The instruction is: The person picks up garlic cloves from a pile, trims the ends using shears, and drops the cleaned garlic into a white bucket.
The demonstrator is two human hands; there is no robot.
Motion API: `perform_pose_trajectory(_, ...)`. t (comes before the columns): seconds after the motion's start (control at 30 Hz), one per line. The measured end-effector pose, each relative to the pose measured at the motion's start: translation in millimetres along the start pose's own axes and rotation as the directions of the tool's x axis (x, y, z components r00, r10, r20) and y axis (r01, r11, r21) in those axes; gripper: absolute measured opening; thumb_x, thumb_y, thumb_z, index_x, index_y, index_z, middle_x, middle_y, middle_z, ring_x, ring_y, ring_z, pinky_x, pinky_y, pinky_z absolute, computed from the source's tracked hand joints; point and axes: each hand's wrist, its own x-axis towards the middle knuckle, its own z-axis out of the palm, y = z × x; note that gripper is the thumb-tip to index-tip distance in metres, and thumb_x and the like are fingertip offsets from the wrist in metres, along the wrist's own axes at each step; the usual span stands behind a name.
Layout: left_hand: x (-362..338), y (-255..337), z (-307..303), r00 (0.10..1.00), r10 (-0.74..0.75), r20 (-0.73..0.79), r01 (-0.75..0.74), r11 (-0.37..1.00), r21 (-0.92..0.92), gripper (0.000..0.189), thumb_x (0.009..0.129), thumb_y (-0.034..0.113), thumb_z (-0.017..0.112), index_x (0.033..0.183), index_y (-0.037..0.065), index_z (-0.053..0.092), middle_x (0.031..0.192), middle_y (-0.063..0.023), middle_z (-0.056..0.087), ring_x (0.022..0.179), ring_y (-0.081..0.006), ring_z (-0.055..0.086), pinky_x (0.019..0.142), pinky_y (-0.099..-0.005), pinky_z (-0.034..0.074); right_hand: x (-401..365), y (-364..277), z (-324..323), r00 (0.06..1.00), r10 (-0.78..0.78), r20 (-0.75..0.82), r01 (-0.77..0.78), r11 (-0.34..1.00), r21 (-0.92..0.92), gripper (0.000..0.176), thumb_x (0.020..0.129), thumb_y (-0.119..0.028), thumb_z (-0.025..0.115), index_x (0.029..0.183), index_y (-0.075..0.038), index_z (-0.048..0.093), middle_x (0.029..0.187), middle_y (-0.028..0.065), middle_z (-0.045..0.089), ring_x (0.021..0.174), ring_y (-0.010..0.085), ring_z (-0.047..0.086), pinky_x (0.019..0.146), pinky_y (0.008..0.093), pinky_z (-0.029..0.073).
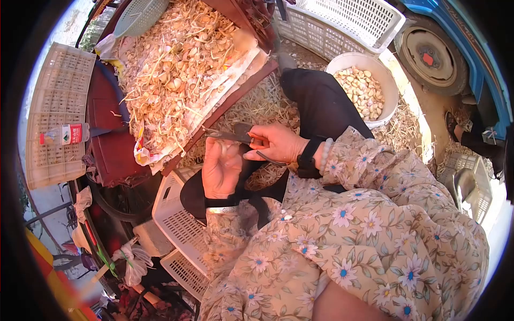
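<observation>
My right hand (276,143) is wrapped round a pair of dark metal shears (238,135), whose blades point left. Below and left of the blades, my left hand (221,167) is closed with its fingertips round a pale garlic bulb (227,145), partly hidden by the shears. A heap of garlic and dry stalks (176,69) lies on a sheet on the red-edged surface in front of me. To the right, a white bucket (393,96) holds many loose garlic cloves (361,91).
Plastic crates stand at the back (321,35), at the left (59,112) and by my left knee (179,214). A plastic bottle (67,134) lies at the left. A blue vehicle's wheel (431,53) is at the upper right, with another person's foot (454,127) below it.
</observation>
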Motion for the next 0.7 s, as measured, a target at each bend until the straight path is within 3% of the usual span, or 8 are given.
perform_pose_trajectory(0.03,-3,1,3,1.000,0.019,-0.016,-0.018,0.997,0.078,0.027,0.085,0.007,0.054,0.112,0.005,0.050,0.095,-0.0107,0.052,0.071,-0.0132,0.046,0.051,-0.0187,0.041,-1,-4,1,1.000,-0.010,0.013,0.010,1.000,-0.011,0.037,0.075,-0.029,0.073,0.089,-0.003,0.051,0.072,-0.0012,0.047,0.069,0.0052,0.044,0.061,0.0211,0.041)
perform_pose_trajectory(0.13,-18,6,14,0.997,0.062,-0.040,-0.049,0.959,0.280,0.033,0.081,-0.002,0.048,0.113,0.003,0.046,0.098,-0.0145,0.055,0.064,-0.0115,0.045,0.047,-0.0183,0.038,-1,-5,-6,0.999,-0.045,0.010,0.046,0.983,-0.176,0.047,0.071,-0.042,0.072,0.089,-0.002,0.055,0.072,0.0095,0.061,0.067,0.0220,0.061,0.061,0.0305,0.048)
perform_pose_trajectory(0.23,-35,10,19,0.990,0.138,-0.008,-0.105,0.786,0.609,0.033,0.081,-0.003,0.045,0.114,0.003,0.043,0.095,-0.0142,0.057,0.059,-0.0107,0.044,0.046,-0.0184,0.035,-9,-32,-19,0.995,-0.062,0.072,0.083,0.934,-0.346,0.050,0.071,-0.045,0.071,0.092,-0.002,0.056,0.072,0.0101,0.061,0.068,0.0246,0.062,0.060,0.0322,0.048)
perform_pose_trajectory(0.27,-40,8,24,0.985,0.170,-0.002,-0.129,0.755,0.643,0.035,0.080,-0.004,0.041,0.115,0.003,0.039,0.093,-0.0133,0.058,0.057,-0.0099,0.043,0.045,-0.0186,0.034,-14,-48,-24,0.992,-0.066,0.105,0.101,0.922,-0.375,0.050,0.070,-0.046,0.070,0.091,-0.003,0.057,0.071,0.0104,0.061,0.070,0.0268,0.062,0.061,0.0340,0.048)
perform_pose_trajectory(0.37,-54,8,33,0.981,0.194,-0.015,-0.120,0.668,0.735,0.042,0.081,-0.004,0.041,0.121,0.003,0.034,0.093,-0.0134,0.058,0.057,-0.0090,0.044,0.045,-0.0181,0.033,-17,-62,-32,0.958,-0.121,0.258,0.264,0.720,-0.642,0.049,0.070,-0.047,0.070,0.091,-0.005,0.059,0.072,0.0101,0.060,0.069,0.0280,0.061,0.061,0.0364,0.047)
perform_pose_trajectory(0.4,-57,8,33,0.982,0.187,0.001,-0.125,0.654,0.746,0.051,0.081,-0.004,0.041,0.129,0.003,0.027,0.093,-0.0136,0.058,0.056,-0.0077,0.042,0.045,-0.0172,0.032,-21,-70,-33,0.952,-0.165,0.259,0.301,0.659,-0.689,0.048,0.068,-0.046,0.070,0.090,-0.005,0.059,0.073,0.0093,0.060,0.069,0.0285,0.060,0.061,0.0387,0.047)
perform_pose_trajectory(0.53,-66,2,42,0.976,0.218,0.000,-0.122,0.543,0.831,0.063,0.079,-0.005,0.042,0.136,0.004,0.017,0.092,-0.0141,0.058,0.054,-0.0062,0.041,0.045,-0.0166,0.031,-25,-81,-35,0.949,-0.123,0.290,0.306,0.581,-0.754,0.048,0.067,-0.048,0.070,0.089,-0.005,0.060,0.075,0.0093,0.060,0.069,0.0300,0.060,0.061,0.0390,0.047)
perform_pose_trajectory(0.7,-72,1,45,0.985,0.171,-0.005,-0.072,0.443,0.893,0.064,0.079,-0.004,0.041,0.137,0.004,0.016,0.087,-0.0127,0.058,0.052,-0.0057,0.040,0.045,-0.0166,0.031,-25,-74,-31,0.906,-0.197,0.375,0.411,0.630,-0.659,0.048,0.068,-0.048,0.069,0.085,-0.004,0.060,0.071,0.0111,0.060,0.068,0.0321,0.059,0.061,0.0389,0.047)
